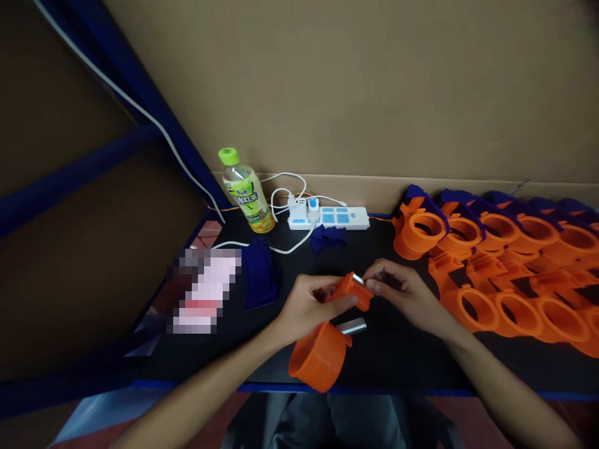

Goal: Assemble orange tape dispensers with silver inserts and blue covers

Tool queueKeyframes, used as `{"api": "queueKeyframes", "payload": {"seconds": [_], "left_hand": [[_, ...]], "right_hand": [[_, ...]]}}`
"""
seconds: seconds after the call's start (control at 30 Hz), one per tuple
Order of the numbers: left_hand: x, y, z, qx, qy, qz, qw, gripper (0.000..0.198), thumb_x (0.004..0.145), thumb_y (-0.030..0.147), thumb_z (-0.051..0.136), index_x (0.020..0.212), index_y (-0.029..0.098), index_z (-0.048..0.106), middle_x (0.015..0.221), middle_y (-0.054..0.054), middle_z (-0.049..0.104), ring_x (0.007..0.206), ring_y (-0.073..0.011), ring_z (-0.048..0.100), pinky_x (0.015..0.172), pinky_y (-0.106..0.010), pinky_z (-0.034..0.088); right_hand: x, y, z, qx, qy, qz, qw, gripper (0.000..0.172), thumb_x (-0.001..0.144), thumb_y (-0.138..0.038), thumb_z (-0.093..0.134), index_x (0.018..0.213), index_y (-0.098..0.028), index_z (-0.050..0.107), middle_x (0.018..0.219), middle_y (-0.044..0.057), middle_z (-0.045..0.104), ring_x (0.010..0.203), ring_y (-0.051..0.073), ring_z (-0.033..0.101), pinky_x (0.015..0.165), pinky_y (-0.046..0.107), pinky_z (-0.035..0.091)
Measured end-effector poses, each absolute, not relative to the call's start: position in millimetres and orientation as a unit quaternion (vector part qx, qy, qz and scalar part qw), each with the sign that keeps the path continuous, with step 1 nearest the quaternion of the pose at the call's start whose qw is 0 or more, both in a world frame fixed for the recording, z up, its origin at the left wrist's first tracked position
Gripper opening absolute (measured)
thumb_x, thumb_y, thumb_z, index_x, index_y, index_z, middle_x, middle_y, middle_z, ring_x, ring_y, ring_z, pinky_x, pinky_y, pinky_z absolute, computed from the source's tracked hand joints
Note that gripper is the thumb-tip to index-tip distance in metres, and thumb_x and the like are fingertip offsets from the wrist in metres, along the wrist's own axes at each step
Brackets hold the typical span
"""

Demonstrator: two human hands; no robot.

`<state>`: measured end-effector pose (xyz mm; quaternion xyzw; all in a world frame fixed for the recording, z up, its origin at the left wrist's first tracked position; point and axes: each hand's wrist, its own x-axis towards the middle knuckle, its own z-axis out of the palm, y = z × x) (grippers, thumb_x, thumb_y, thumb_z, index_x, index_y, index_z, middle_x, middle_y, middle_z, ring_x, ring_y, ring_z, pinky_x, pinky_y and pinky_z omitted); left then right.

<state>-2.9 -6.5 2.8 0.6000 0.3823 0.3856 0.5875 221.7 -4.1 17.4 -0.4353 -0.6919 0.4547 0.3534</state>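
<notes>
My left hand is closed around an orange plastic part with a wide round collar, held above the black tabletop near the front edge. A short silver metal pin sticks out of the part's side. My right hand pinches a small silver piece at the top of the orange part, fingers pressed together.
Rows of orange ring parts with blue pieces fill the right side. A green-capped drink bottle, a white power strip with cables, blue pieces and a blurred-out object lie at the back and left. A cardboard wall stands behind.
</notes>
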Motion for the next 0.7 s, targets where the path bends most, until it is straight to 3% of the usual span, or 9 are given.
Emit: {"api": "queueKeyframes", "payload": {"seconds": [0.07,0.13,0.27,0.4,0.53,0.7], "left_hand": [[-5,-3,6,0.566,0.389,0.409,0.601,0.035,0.080,0.045,0.076,0.100,0.017,0.080,0.077,-0.006,0.076,0.052,-0.0125,0.057,0.048,-0.023,0.042],[-6,1,11,0.533,0.399,0.447,0.597,0.036,0.079,0.046,0.077,0.098,0.016,0.079,0.065,-0.003,0.071,0.046,-0.0106,0.053,0.045,-0.022,0.039],[-9,5,17,0.501,0.417,0.491,0.578,0.038,0.076,0.051,0.078,0.088,0.015,0.077,0.046,0.003,0.055,0.042,-0.0107,0.050,0.043,-0.021,0.039],[-9,4,17,0.496,0.415,0.496,0.580,0.038,0.077,0.052,0.076,0.087,0.016,0.075,0.048,0.004,0.056,0.044,-0.0103,0.052,0.046,-0.020,0.042],[-8,3,16,0.472,0.422,0.505,0.586,0.042,0.079,0.050,0.076,0.104,0.017,0.070,0.051,0.006,0.057,0.043,-0.0099,0.053,0.047,-0.020,0.044],[-6,5,11,0.450,0.434,0.518,0.583,0.044,0.079,0.050,0.076,0.106,0.017,0.065,0.059,0.006,0.064,0.040,-0.0084,0.053,0.044,-0.019,0.043]], "right_hand": [[225,0,16,-0.443,-0.702,0.427,0.358,0.032,0.101,-0.046,0.051,0.094,-0.018,0.066,0.085,0.002,0.064,0.080,0.014,0.059,0.073,0.025,0.046],[229,5,11,-0.455,-0.735,0.388,0.318,0.033,0.102,-0.046,0.051,0.096,-0.018,0.067,0.088,0.003,0.066,0.081,0.015,0.061,0.075,0.026,0.046],[237,12,-6,-0.466,-0.807,0.325,0.162,0.021,0.095,-0.040,0.065,0.106,-0.024,0.071,0.101,0.004,0.068,0.088,0.017,0.064,0.076,0.027,0.047],[240,16,-16,-0.491,-0.816,0.280,0.120,0.016,0.094,-0.035,0.065,0.105,-0.025,0.071,0.102,0.003,0.067,0.090,0.018,0.064,0.076,0.029,0.047],[247,21,-16,-0.516,-0.812,0.225,0.153,0.014,0.092,-0.033,0.067,0.101,-0.023,0.071,0.100,0.004,0.066,0.088,0.018,0.062,0.074,0.029,0.047],[247,21,-3,-0.503,-0.743,0.289,0.333,0.024,0.094,-0.041,0.065,0.109,-0.023,0.070,0.094,0.004,0.063,0.079,0.016,0.060,0.067,0.027,0.048]]}}
